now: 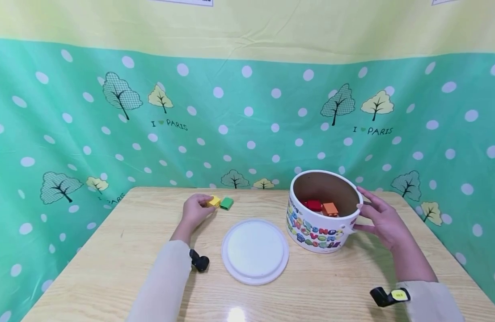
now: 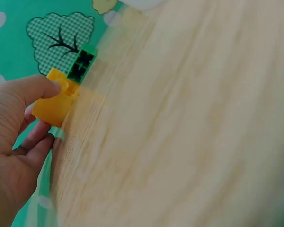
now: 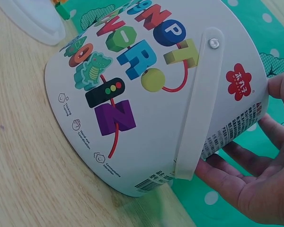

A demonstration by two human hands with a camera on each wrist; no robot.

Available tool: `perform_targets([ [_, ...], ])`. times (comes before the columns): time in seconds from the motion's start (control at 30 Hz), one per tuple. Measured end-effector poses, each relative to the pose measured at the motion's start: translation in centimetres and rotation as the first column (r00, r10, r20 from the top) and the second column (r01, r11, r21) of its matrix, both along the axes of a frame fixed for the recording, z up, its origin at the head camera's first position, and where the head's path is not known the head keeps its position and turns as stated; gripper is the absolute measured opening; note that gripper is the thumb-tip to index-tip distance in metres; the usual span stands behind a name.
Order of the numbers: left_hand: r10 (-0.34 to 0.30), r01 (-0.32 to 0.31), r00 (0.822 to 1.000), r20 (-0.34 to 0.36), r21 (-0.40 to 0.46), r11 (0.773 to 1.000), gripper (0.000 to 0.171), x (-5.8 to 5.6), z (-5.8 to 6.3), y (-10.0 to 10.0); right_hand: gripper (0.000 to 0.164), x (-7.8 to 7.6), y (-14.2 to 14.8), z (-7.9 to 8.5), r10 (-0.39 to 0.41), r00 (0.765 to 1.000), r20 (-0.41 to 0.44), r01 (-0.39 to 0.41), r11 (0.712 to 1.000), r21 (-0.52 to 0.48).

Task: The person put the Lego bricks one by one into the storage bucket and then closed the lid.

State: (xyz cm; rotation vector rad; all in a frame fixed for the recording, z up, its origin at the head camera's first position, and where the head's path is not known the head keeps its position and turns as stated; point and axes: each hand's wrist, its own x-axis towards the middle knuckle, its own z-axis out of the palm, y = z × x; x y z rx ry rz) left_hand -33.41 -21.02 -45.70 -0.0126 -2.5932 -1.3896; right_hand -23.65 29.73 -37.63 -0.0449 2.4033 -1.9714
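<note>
My left hand (image 1: pixel 196 210) is at the far left of the table, pinching a yellow toy block (image 2: pixel 57 105) between thumb and fingers. Right beside that block lies a green block (image 1: pixel 226 204), its hollow underside showing in the left wrist view. On the right stands a white round bucket (image 1: pixel 317 232) printed with colourful letters. My right hand (image 1: pixel 386 221) holds the bucket's right side, thumb at the rim and the other fingers along the wall. Inside the bucket are a red block (image 1: pixel 313 205) and an orange block (image 1: pixel 329 209).
A round white lid (image 1: pixel 255 250) lies flat on the wooden table (image 1: pixel 102 268), left of the bucket. The bucket's white strap handle (image 3: pixel 199 104) hangs down its side. A green dotted curtain (image 1: pixel 247 112) rises directly behind the table's back edge.
</note>
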Motion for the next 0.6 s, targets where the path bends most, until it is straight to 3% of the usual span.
perform_targets([
  [0.2, 0.005, -0.005, 1.000, -0.003, 0.087, 0.996, 0.034, 0.7, 0.0, 0.1, 0.066, 0.0, 0.1, 0.0, -0.001, 1.000, 0.010, 0.002, 1.000, -0.022],
  [0.6, -0.027, 0.026, 1.000, 0.012, 0.086, 0.996, 0.035, 2.0, 1.0, 0.5, 0.065, 0.0, 0.1, -0.1, 0.002, 1.000, -0.004, -0.003, 1.000, -0.023],
])
